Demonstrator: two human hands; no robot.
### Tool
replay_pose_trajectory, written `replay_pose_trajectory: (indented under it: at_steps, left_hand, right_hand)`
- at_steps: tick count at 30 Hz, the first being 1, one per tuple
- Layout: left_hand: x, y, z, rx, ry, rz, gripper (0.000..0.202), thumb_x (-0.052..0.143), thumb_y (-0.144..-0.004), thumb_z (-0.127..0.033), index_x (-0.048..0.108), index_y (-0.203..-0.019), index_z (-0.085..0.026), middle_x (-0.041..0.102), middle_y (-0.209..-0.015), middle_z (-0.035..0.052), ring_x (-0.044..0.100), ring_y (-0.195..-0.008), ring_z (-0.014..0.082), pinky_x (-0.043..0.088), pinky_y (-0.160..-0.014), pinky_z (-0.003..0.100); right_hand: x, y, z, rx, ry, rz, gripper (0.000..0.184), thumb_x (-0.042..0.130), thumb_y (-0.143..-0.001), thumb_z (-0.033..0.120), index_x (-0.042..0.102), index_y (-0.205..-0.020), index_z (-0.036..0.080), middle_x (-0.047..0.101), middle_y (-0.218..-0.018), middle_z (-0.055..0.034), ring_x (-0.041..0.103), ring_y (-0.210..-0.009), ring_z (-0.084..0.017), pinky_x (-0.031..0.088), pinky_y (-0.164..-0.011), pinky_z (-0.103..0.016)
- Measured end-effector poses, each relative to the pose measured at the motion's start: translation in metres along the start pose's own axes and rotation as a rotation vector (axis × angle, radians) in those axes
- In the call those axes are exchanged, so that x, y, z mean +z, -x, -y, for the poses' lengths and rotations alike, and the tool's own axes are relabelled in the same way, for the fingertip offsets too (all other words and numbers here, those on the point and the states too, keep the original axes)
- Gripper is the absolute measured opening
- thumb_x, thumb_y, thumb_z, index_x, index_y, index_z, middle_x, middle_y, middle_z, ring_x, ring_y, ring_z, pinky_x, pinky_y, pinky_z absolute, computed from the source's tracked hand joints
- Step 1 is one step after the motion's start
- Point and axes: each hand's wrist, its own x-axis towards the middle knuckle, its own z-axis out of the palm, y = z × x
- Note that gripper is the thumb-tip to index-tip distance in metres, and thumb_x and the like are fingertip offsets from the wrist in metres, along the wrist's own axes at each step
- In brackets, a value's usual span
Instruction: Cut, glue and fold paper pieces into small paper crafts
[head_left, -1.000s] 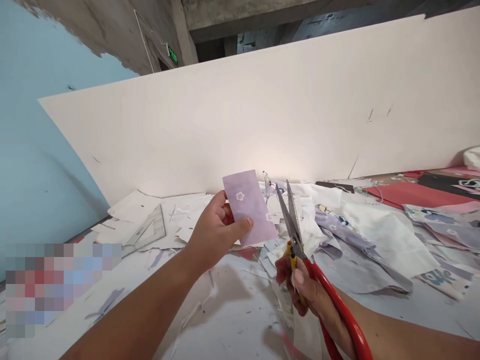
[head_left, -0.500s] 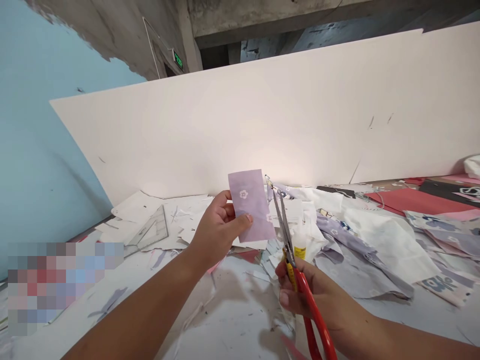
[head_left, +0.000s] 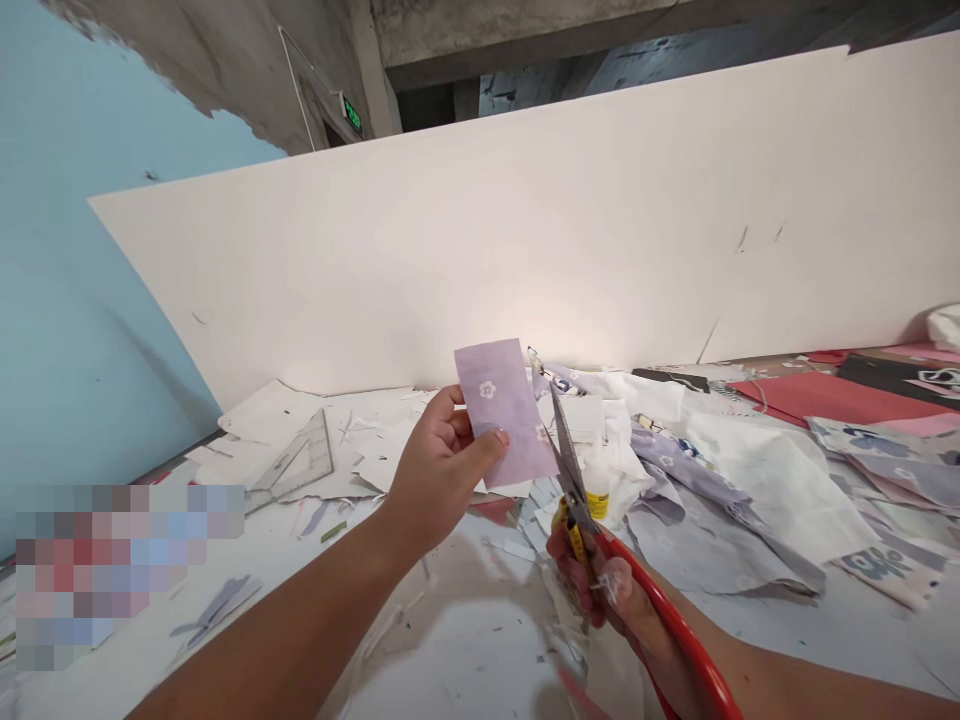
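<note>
1. As the head view shows it, the lilac piece (head_left: 501,395) stands raised above the cluttered worktop, ahead of me and near the middle, its face turned my way. It is a flat four-sided panel, taller than wide, leaning a little to the left at the top, with one white flower on its upper part and part of another at the right edge.
2. My left hand (head_left: 442,460) is closed to a pinch on its lower left: thumb pressed flat across the front, fingers curled behind.
3. My right hand (head_left: 600,580) is wrapped around the red-handled scissors (head_left: 574,470), with a yellow item (head_left: 577,540) also in among my fingers; I can't make out what it is. The blades are parted by a narrow gap, points upward, right by the panel's right edge; I can't tell whether steel meets cloth.
4. Behind the scissors shows a bottle with a yellow label (head_left: 598,504). Crumpled fabric (head_left: 720,540) lies to the right, a clear set square (head_left: 319,450) to the left.
</note>
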Motion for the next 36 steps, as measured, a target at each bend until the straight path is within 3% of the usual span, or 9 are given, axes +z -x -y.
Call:
replay_pose_trajectory:
  at_steps: [6, 14, 25, 36]
  left_hand:
    - [0.005, 0.0041, -0.0024, -0.013, -0.021, -0.03, 0.032, 0.063, -0.071, -0.025, 0.05, -0.099, -0.021, 0.063, -0.073, -0.0014, 0.059, -0.065, 0.0132, 0.048, -0.062, 0.027]
    - [0.0076, 0.0082, -0.0028, -0.09, -0.013, 0.023, 0.033, 0.063, -0.073, -0.027, 0.048, -0.102, -0.023, 0.06, -0.075, -0.0034, 0.055, -0.059, 0.009, 0.05, -0.064, 0.027]
    - [0.0072, 0.0073, 0.0013, -0.048, -0.006, 0.043, 0.033, 0.063, -0.072, -0.028, 0.049, -0.101, -0.022, 0.06, -0.072, -0.0018, 0.056, -0.059, 0.0104, 0.048, -0.057, 0.024]
    - [0.0064, 0.0085, 0.003, -0.051, -0.061, 0.048, 0.029, 0.062, -0.074, -0.027, 0.049, -0.101, -0.024, 0.061, -0.074, -0.0025, 0.056, -0.061, 0.0105, 0.047, -0.057, 0.023]
  right_hand:
    - [0.0043, -0.0018, -0.0028, -0.034, -0.003, 0.022, 0.056, 0.036, -0.072, 0.075, 0.049, -0.081, 0.021, 0.039, -0.065, 0.0028, 0.034, -0.058, -0.013, 0.031, -0.056, -0.03]
    - [0.0063, -0.0024, -0.002, 0.026, 0.003, -0.029, 0.058, 0.035, -0.071, 0.077, 0.048, -0.08, 0.021, 0.037, -0.063, 0.0035, 0.034, -0.057, -0.014, 0.03, -0.056, -0.03]
    - [0.0047, -0.0029, -0.0032, 0.037, -0.045, 0.02, 0.054, 0.038, -0.072, 0.075, 0.046, -0.075, 0.021, 0.033, -0.06, 0.0047, 0.03, -0.054, -0.012, 0.027, -0.052, -0.026]
    - [0.0081, -0.005, 0.0021, 0.07, -0.009, -0.044, 0.053, 0.035, -0.075, 0.072, 0.047, -0.071, 0.02, 0.031, -0.056, 0.0063, 0.028, -0.05, -0.011, 0.025, -0.049, -0.025]
